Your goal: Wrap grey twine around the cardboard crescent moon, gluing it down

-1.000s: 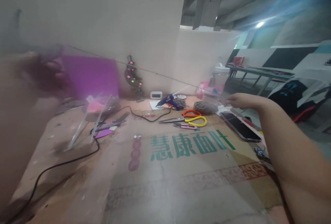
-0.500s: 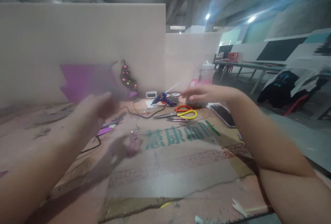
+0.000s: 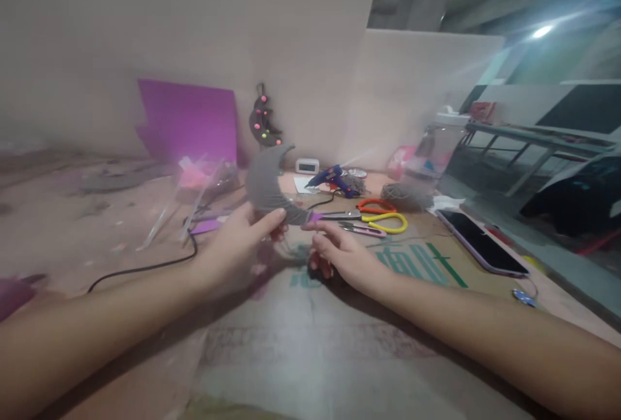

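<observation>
My left hand (image 3: pixel 247 229) pinches a crescent moon shape (image 3: pixel 266 177) wrapped in grey yarn, thumb in front, above the printed cardboard (image 3: pixel 310 316). At its lower right tip a bit of purple shows. My right hand (image 3: pixel 339 252) is closed beside that tip, fingers curled and partly hidden. A thin strand of grey yarn (image 3: pixel 412 239) runs from the right hand across the cardboard towards the right. Just behind the hands lie scissors with red and yellow handles (image 3: pixel 388 219) and pink thread snips (image 3: pixel 363 230).
A blue glue gun (image 3: pixel 327 177), a small white timer (image 3: pixel 307 166) and a grey yarn ball (image 3: pixel 405 193) stand further back. A phone (image 3: pixel 480 242) lies right. Against the wall are a purple sheet (image 3: pixel 194 119) and a dark crescent with coloured dots (image 3: pixel 262 119). Clear sticks (image 3: pixel 162 216) lie left.
My left hand has come from the left side to the middle, now holding the grey crescent. My right hand has moved down and inward from the yarn ball. The view has tilted down and left.
</observation>
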Available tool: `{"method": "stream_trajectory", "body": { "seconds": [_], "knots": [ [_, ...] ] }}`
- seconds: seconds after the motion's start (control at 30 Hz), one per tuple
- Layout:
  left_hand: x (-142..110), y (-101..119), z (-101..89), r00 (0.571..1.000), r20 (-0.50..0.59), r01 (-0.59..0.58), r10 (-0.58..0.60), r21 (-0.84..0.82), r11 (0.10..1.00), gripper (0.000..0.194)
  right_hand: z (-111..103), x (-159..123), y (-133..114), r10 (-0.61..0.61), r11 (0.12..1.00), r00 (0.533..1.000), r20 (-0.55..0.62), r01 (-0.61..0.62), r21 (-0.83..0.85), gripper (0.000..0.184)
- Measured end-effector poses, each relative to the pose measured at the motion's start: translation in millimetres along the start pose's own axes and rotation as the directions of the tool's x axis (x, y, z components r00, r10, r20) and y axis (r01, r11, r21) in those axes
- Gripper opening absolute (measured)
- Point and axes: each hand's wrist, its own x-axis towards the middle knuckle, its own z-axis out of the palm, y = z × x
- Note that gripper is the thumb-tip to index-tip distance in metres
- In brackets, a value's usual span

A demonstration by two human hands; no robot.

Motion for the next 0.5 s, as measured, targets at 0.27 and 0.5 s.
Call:
{"method": "stream_trajectory", "body": {
  "seconds": [0.27, 0.5],
  "knots": [
    [4.6, -30.4, -0.6, 0.995, 0.045, 0.092, -0.089, -0.080, 0.993, 0.032, -8.9, 4.7, 2.6, -0.174, 0.868, 0.984, 0.027, 0.167, -0.467, 0.020],
    [5.2, -29.0, 1.2, 0.995, 0.044, 0.097, -0.092, -0.140, 0.985, 0.025, -14.9, 14.7, 9.6, -0.081, 0.997, 0.995, -0.059, 0.082, 0.009, 0.049]
  ]
}}
